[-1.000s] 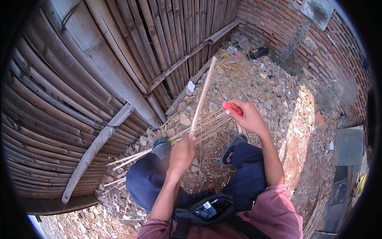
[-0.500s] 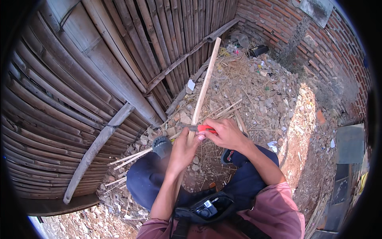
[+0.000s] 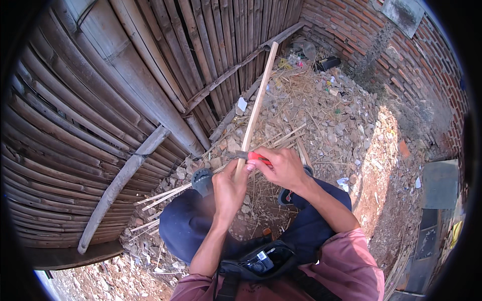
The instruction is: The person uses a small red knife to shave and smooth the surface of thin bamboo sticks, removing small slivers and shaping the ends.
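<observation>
My left hand [image 3: 229,188] is closed around a long, pale strip of wood or bamboo [image 3: 259,103], which slants up and away between my knees. The strip's lower part runs along my left forearm and is mostly hidden. In my closed right hand [image 3: 284,169] is a knife with a red handle [image 3: 260,159]. Its dark blade [image 3: 241,154] lies across the strip, just above my left hand. The two hands are close together, with the right thumb near the strip.
A bamboo slat wall [image 3: 125,85] rises at the left, and a brick wall [image 3: 371,45] stands at the far right. Rubble and straw [image 3: 321,125] cover the ground. Several thin strips [image 3: 165,198] lie by my left knee. An open black waist bag [image 3: 263,261] rests at my lap.
The blade has shifted slightly up along the strip and now shows more past its left edge. My left hand has moved a little left and down.
</observation>
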A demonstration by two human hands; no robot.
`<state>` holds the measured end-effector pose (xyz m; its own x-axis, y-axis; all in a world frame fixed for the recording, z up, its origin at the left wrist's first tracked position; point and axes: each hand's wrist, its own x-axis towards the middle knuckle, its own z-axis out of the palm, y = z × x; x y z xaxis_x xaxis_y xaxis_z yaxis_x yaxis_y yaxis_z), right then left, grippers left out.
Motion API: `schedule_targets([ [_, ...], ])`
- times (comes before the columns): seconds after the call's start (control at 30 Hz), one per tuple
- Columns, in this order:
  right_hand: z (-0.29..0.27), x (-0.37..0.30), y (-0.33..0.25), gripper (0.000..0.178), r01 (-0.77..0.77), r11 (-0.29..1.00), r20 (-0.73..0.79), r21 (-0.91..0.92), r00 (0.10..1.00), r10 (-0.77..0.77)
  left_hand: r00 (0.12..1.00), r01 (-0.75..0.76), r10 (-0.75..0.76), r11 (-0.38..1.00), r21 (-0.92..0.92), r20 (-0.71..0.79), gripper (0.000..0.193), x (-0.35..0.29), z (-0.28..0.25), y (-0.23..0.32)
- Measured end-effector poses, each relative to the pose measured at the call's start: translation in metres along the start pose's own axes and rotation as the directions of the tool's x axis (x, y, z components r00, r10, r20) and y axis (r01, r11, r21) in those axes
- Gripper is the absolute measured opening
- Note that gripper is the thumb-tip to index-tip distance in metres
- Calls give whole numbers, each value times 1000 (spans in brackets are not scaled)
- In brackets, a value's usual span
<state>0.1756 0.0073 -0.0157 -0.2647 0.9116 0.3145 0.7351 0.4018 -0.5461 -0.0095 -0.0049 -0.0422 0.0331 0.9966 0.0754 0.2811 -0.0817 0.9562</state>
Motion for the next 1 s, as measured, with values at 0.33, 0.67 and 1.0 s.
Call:
schedule_targets([
  [0.33,1,-1,5,19,-34,999,3,16,999,34,992,70,-52,984,-164,112,27,5,3,-6],
  [0.67,-2,-1,8,23,-13,999,37,45,999,11,984,93,-39,943,-319,172,27,5,-1,-12],
  [1.0,-4,0,10,22,48,998,38,45,998,-49,963,223,-161,927,-303,215,29,3,-5,-6],
])
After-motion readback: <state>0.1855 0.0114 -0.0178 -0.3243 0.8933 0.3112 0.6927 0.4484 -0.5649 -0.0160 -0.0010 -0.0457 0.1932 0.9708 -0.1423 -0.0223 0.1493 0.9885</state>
